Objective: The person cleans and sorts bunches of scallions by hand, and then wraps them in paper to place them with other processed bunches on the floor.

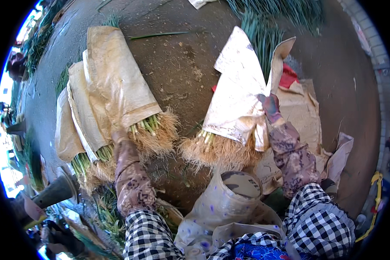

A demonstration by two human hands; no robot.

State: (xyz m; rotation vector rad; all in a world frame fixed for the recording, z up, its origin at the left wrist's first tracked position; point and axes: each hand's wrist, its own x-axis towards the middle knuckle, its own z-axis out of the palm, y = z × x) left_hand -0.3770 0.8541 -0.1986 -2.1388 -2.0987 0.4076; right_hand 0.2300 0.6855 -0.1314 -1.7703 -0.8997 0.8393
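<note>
A bundle of scallions (264, 45) lies right of centre, roots (223, 154) towards me, wrapped in a dirty white sheet (238, 93). My right hand (271, 108) is closed on the sheet's right edge, beside a raised flap. To the left, more scallion bundles lie side by side in beige wraps (112, 73), their tan roots (156, 134) sticking out at the near end. My left hand (119, 135) is at the lower edge of the nearest beige wrap; its fingers are blurred and blend into the wrap. Camouflage sleeves cover both forearms, with checked cloth above them.
Beige sheets (305, 108) and a red piece (289, 77) lie under and right of the white bundle. Loose scallions (286, 13) spread at the far side. Leafy scraps (106, 212) and a dark boot-like shape (52, 193) are at lower left. A yellow object (377, 195) lies far right.
</note>
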